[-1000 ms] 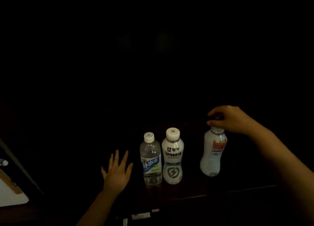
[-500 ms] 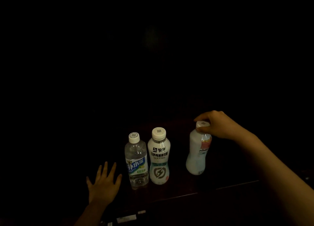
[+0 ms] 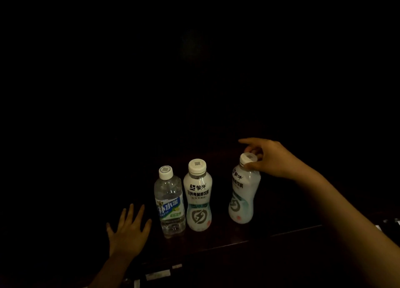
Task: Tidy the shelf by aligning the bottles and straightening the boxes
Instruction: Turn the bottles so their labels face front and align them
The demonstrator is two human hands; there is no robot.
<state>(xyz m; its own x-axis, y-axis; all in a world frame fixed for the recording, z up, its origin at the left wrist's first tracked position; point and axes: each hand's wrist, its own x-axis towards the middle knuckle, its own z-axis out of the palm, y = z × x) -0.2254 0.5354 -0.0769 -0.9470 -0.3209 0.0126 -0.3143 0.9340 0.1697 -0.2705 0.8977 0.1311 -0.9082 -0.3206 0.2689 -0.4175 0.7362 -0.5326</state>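
Observation:
Three bottles stand on a dark wooden shelf [image 3: 270, 227]. A clear water bottle [image 3: 170, 203] with a blue label and a white bottle [image 3: 198, 196] with a lightning mark stand close together. A second white bottle [image 3: 243, 196] stands apart to their right, tilted slightly left. My right hand [image 3: 268, 158] grips that bottle at its white cap, its label partly turned toward me. To the left of the clear bottle my left hand [image 3: 128, 231] lies flat on the shelf, fingers spread, holding nothing. No boxes show in the darkness.
The shelf's front edge [image 3: 238, 242] runs just before the bottles. White price tags [image 3: 158, 274] sit on the edge strip below. Everything behind and around the bottles is too dark to make out.
The right white bottle has been turned under my right hand, so its printed label now faces more to the front. My left hand stays flat beside the clear bottle.

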